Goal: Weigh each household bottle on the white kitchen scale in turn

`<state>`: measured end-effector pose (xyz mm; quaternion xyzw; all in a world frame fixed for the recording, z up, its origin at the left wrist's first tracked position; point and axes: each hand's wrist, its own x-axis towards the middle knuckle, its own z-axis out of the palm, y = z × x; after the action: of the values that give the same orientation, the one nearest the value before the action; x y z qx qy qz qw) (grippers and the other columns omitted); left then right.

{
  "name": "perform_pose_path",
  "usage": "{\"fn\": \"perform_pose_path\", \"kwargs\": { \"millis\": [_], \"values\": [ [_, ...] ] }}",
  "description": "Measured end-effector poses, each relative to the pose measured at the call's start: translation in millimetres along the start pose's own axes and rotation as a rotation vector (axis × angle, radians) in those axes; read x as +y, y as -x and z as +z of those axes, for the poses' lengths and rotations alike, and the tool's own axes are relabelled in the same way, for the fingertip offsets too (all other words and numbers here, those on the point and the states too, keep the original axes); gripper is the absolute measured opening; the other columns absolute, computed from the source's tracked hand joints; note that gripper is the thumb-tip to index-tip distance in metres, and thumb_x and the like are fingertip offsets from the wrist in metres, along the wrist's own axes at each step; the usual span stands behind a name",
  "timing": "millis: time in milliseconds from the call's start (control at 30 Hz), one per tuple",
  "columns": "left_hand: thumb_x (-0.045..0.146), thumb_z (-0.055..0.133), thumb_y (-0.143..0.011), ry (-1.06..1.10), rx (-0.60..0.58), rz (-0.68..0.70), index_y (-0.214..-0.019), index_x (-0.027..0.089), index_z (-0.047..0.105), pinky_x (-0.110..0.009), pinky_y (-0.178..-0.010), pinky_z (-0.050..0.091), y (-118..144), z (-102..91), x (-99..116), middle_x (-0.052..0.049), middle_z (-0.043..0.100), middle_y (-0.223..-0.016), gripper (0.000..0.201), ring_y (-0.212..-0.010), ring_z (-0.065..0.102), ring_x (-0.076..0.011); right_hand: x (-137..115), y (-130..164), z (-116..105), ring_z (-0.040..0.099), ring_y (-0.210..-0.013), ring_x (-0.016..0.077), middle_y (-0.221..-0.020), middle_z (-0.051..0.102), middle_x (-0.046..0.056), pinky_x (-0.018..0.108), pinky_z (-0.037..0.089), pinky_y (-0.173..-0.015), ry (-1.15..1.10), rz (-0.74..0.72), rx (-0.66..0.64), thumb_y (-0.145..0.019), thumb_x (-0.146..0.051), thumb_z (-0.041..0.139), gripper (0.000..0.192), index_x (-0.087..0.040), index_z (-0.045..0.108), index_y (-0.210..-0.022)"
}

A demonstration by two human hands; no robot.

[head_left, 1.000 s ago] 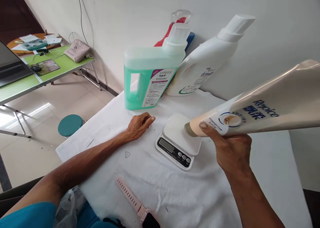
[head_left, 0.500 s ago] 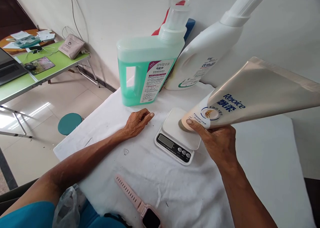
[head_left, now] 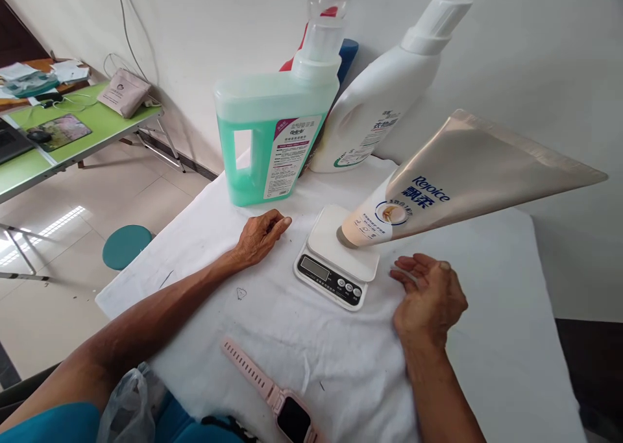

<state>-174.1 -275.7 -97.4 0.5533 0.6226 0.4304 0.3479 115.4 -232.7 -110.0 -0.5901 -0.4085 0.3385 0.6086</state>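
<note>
Now right hand grip open, below tube on scale.

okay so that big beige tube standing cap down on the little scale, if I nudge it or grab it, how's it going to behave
The beige tube leans on its small cap on the scale, free of the right hand, so it probably tips easily. Its wide flat body looks soft, likely denting when squeezed. The glossy skin may be slippery.

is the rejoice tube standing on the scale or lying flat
Standing cap-down on the scale, tilted; the tube leans right, right hand off it.
</note>
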Motion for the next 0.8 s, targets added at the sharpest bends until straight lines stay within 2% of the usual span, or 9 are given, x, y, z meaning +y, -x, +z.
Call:
{"fn": "perform_pose_path", "kwargs": {
  "millis": [67,167,367,533,800],
  "values": [
    [0.061,0.048,-0.102,-0.005,-0.006,-0.002,-0.083,0.021,0.057,-0.029,-0.065,0.039,0,-0.1,0,0.002,0.057,-0.066,0.045,-0.063,0.051,-0.0136,11,3,-4,0.066,-0.073,0.0187,-0.079,0.066,0.0,0.035,0.053,-0.068,0.038,-0.012,-0.002,-0.089,-0.067,0.064,0.046,-0.022,0.065,-0.09],
    [0.06,0.05,-0.102,-0.014,-0.005,0.008,-0.084,0.021,0.057,-0.029,-0.064,0.039,0,-0.1,0,0.002,0.057,-0.066,0.044,-0.063,0.051,-0.0137,16,5,-7,0.067,-0.073,0.0184,-0.081,0.069,0.001,0.034,0.053,-0.069,0.088,-0.022,-0.048,-0.092,-0.064,0.065,0.044,-0.02,0.069,-0.091],
    [0.059,0.05,-0.103,-0.049,-0.01,0.012,-0.086,0.02,0.059,-0.029,-0.064,0.039,0,0.7,1,0.002,0.057,-0.067,0.044,-0.063,0.049,-0.0131,19,0,-12,0.068,-0.075,0.0176,-0.081,0.071,0.002,0.032,0.052,-0.069,0.133,-0.021,-0.113,-0.099,-0.057,0.062,0.039,-0.02,0.072,-0.092],
    [0.061,0.05,-0.103,-0.082,-0.028,-0.018,-0.087,0.02,0.06,-0.029,-0.064,0.039,0,0.9,2,0.002,0.056,-0.069,0.045,-0.063,0.049,-0.0134,19,-3,-13,0.067,-0.074,0.0169,-0.08,0.071,0.002,0.031,0.051,-0.068,0.158,-0.008,-0.14,-0.1,-0.059,0.063,0.04,-0.02,0.073,-0.092],
    [0.059,0.052,-0.103,-0.063,-0.035,-0.019,-0.087,0.02,0.061,-0.029,-0.064,0.039,0,0.9,4,0.002,0.056,-0.068,0.043,-0.063,0.048,-0.0125,19,-4,-13,0.066,-0.073,0.0172,-0.08,0.071,0.002,0.032,0.052,-0.068,0.194,-0.004,-0.132,-0.099,-0.058,0.066,0.039,-0.021,0.075,-0.091]
  ]
}}
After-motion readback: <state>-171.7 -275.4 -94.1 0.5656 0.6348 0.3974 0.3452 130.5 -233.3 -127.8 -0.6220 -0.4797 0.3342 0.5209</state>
